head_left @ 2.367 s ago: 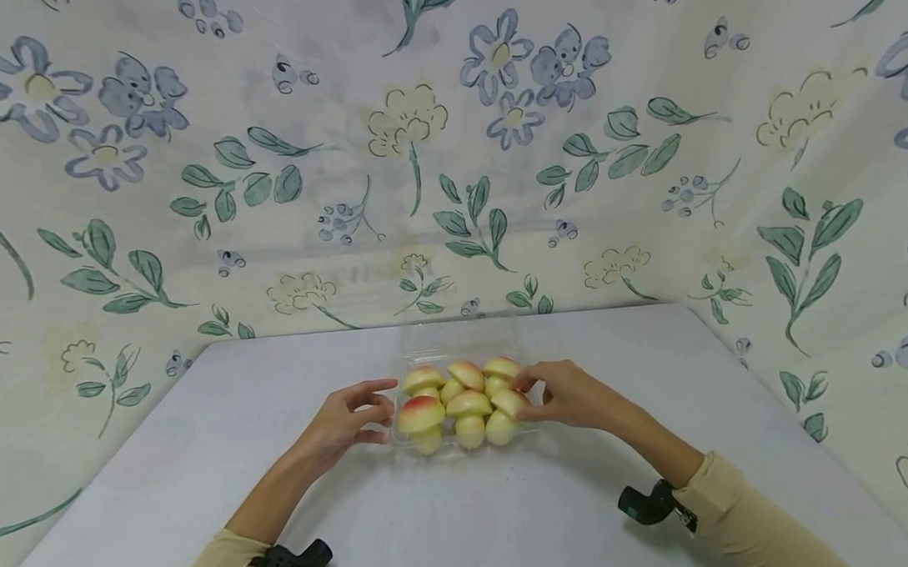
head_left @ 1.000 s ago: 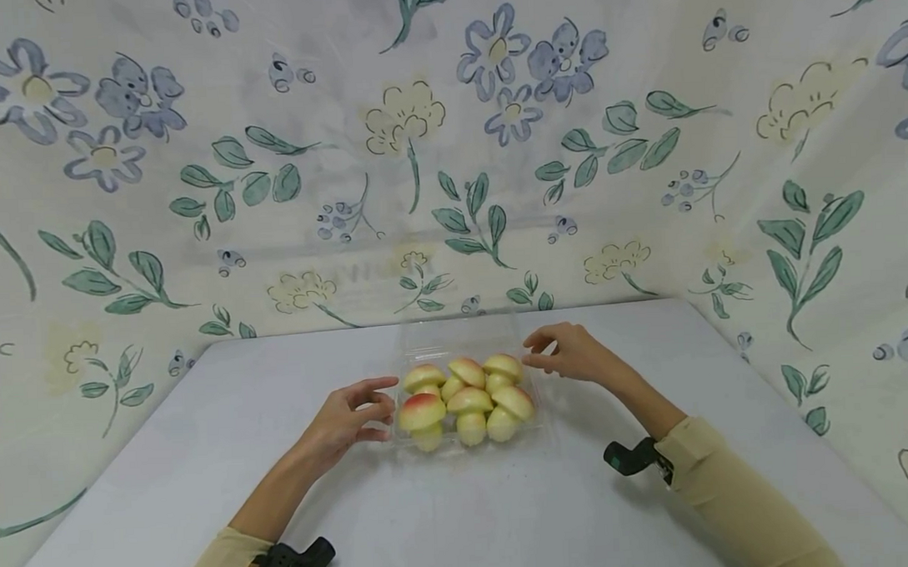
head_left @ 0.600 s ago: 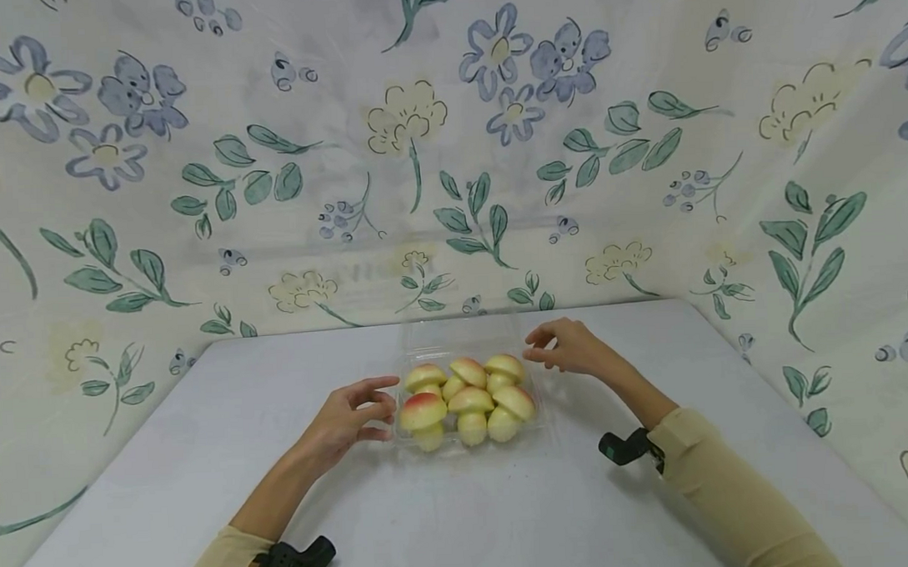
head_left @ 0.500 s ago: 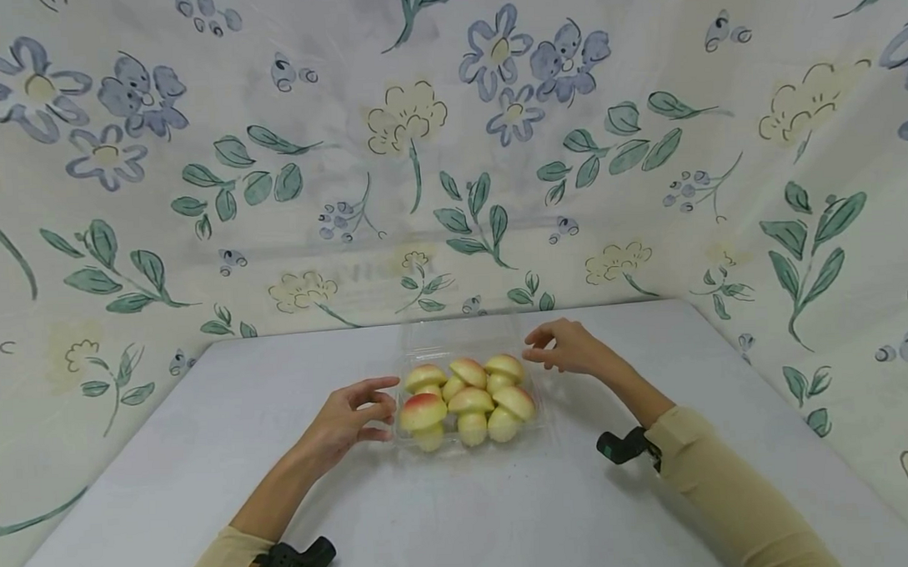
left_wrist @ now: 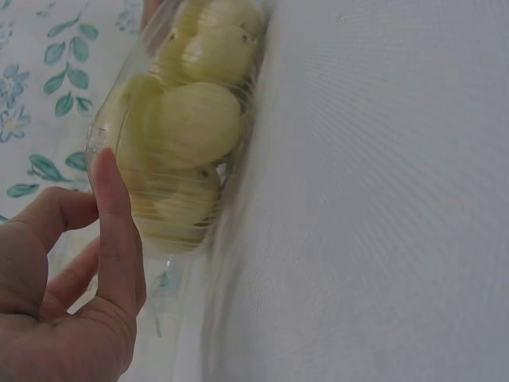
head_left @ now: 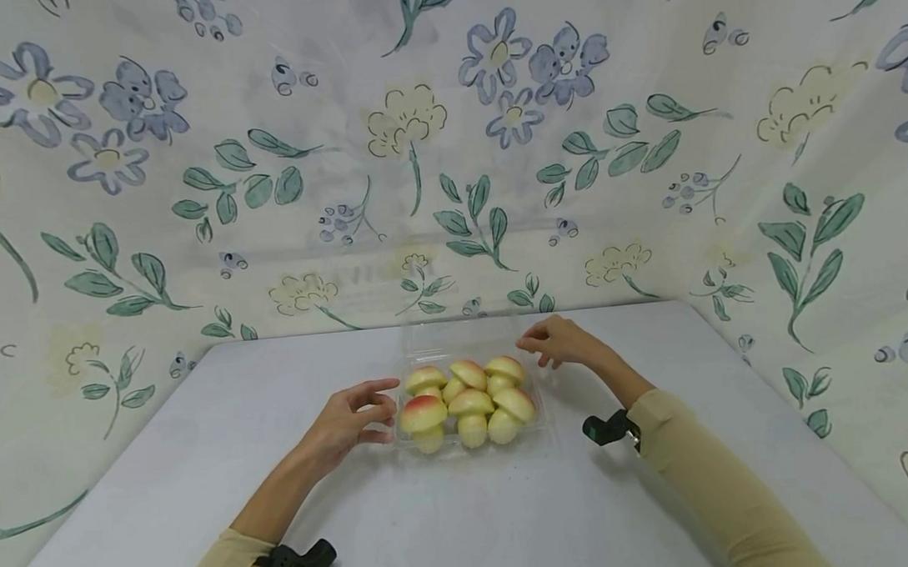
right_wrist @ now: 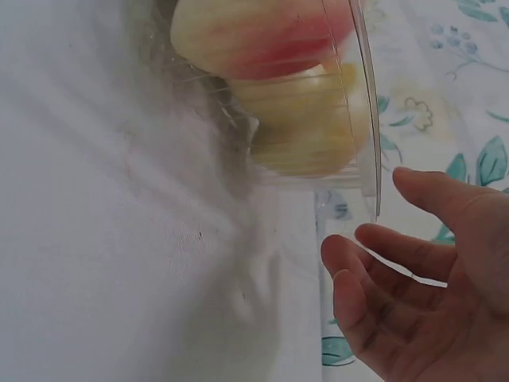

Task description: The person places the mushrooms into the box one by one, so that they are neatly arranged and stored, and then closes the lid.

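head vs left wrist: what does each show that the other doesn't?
Head only: the right hand by the far right corner of the clear box, the open lid lying behind it, the red blush on the mushroom-shaped pieces, both sleeves, the floral cloth all round.

Left wrist only: a close side look through the box wall, showing the pale undersides of the pieces, and the thumb lying at its rim.

Both: the left hand at the box's left side, on the white table.

light: bright, even, soft shadows | head view: sharp, edges bowed | wrist views: blurred close up
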`<act>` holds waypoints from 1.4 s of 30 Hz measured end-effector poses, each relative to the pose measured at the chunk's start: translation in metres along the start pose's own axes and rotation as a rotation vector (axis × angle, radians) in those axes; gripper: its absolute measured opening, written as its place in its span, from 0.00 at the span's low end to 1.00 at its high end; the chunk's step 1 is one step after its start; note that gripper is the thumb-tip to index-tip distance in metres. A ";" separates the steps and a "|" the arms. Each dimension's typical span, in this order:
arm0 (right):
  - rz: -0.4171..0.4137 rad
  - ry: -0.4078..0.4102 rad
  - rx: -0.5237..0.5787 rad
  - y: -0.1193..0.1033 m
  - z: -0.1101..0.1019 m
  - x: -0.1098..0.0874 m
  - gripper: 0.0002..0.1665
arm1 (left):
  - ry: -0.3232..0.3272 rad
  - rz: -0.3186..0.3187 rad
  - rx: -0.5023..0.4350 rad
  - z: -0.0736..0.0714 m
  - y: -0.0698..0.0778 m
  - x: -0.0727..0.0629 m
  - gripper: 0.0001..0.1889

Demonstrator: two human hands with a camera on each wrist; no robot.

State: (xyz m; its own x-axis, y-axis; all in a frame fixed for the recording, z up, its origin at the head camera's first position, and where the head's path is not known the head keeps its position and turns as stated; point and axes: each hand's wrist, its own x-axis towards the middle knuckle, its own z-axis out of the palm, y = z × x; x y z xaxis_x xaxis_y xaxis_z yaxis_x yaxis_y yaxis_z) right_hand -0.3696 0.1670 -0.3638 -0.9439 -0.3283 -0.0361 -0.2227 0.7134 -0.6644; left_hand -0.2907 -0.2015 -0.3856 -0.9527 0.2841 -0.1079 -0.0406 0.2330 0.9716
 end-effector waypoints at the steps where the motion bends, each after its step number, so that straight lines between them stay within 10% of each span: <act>1: 0.007 -0.003 0.006 0.001 0.000 0.001 0.26 | 0.005 -0.003 -0.001 0.000 0.000 0.000 0.30; 28: 0.119 -0.031 0.093 -0.001 0.002 0.016 0.34 | -0.005 0.005 0.020 0.000 -0.003 0.002 0.29; 42: 0.045 0.063 0.106 -0.002 -0.002 0.016 0.30 | -0.019 0.010 0.000 0.000 -0.001 0.002 0.30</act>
State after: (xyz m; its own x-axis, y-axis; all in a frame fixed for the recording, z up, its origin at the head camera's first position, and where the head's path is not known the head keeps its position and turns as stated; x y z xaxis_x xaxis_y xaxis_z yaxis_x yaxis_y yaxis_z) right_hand -0.3848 0.1611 -0.3617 -0.9666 -0.2553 -0.0224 -0.1560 0.6557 -0.7388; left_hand -0.2930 -0.2014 -0.3872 -0.9473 0.3036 -0.1023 -0.0313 0.2300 0.9727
